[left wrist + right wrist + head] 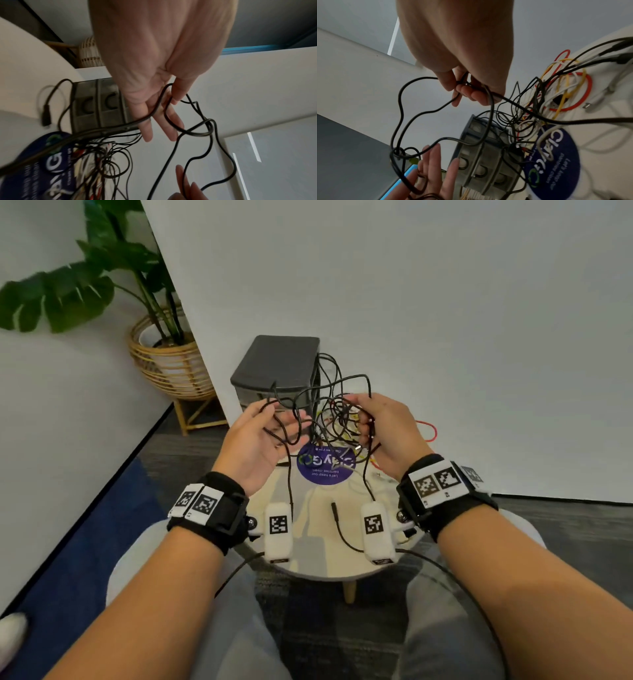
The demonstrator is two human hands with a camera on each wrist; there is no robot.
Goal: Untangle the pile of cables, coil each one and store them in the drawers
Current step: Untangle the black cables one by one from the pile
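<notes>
Over one round table [318, 563], left hand [255, 445] spread, right hand [387, 429] grip pinching one black cable [342, 385].

Head cam high, downward; wrist cams close, palm-side; shared: drawer unit [277, 371], cables [530, 108].

A plant [65, 292] in a wicker basket [171, 364] stands at ten o'clock by the wall. A round blue sticker [325, 465] lies on the table [318, 563] at centre.
</notes>
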